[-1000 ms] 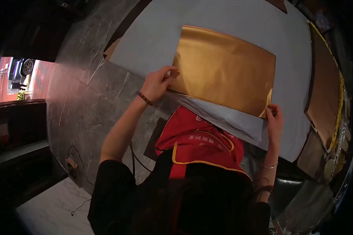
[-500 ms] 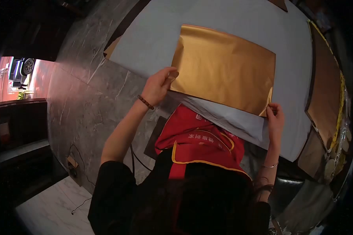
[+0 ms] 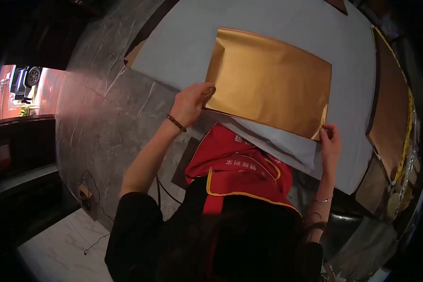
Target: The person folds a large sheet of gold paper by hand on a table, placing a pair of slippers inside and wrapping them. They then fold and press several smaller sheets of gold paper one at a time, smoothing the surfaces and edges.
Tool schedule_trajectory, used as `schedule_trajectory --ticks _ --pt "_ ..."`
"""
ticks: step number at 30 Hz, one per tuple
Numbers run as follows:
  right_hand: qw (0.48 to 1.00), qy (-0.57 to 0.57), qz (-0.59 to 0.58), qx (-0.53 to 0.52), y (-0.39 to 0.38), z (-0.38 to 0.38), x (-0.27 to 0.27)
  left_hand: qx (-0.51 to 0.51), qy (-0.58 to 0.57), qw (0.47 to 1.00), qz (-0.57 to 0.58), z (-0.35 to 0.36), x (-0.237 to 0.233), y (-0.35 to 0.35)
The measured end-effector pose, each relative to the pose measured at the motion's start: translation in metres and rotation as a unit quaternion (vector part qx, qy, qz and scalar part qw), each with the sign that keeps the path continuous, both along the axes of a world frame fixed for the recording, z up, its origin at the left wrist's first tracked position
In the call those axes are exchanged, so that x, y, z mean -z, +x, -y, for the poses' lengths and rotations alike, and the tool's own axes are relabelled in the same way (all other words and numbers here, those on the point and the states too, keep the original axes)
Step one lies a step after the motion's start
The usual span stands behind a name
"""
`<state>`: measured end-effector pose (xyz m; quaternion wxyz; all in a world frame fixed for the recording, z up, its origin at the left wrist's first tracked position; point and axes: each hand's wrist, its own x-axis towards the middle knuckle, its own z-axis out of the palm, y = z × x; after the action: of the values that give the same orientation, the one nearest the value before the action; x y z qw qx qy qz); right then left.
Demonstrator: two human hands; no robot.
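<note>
A shiny gold sheet (image 3: 270,80) lies over a pale grey covered table (image 3: 352,94). My left hand (image 3: 190,101) pinches the sheet's near left edge, with a beaded bracelet on the wrist. The near right corner of the sheet is pinched by my right hand (image 3: 330,141). Below the near edge hangs a loose fold of pale cloth or paper (image 3: 277,141), over the lap. The left edge of the gold sheet curls up slightly.
A red apron (image 3: 239,164) with yellow trim covers the lap. Brown boards (image 3: 392,117) with a yellow edge stand at the right. Cables (image 3: 160,192) hang beside the left forearm. Through an opening at the far left a vehicle (image 3: 26,82) shows.
The gold sheet looks slightly flatter and smoother along its near edge. Both hands keep their grip and have barely moved.
</note>
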<state>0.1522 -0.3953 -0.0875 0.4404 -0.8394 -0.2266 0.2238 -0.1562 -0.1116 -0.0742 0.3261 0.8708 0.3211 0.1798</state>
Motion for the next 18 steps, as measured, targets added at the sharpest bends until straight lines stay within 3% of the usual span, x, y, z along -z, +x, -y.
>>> schedule_trajectory --ticks 4,10,12,18 --pt "1.0 -0.004 0.012 0.0 -0.001 0.0 -0.002 -0.005 -0.023 0.999 0.029 0.003 -0.002 0.0" --pt "1.0 0.02 0.0 0.005 -0.003 -0.001 0.001 0.003 0.007 1.0 -0.017 -0.002 -0.01 0.011" --pt "0.999 0.03 -0.001 0.024 -0.003 0.001 0.005 0.068 0.01 0.996 -0.049 -0.014 -0.011 0.025" --pt "0.996 0.005 0.082 0.028 -0.014 -0.003 -0.002 0.054 -0.045 0.997 -0.01 -0.049 -0.016 0.062"
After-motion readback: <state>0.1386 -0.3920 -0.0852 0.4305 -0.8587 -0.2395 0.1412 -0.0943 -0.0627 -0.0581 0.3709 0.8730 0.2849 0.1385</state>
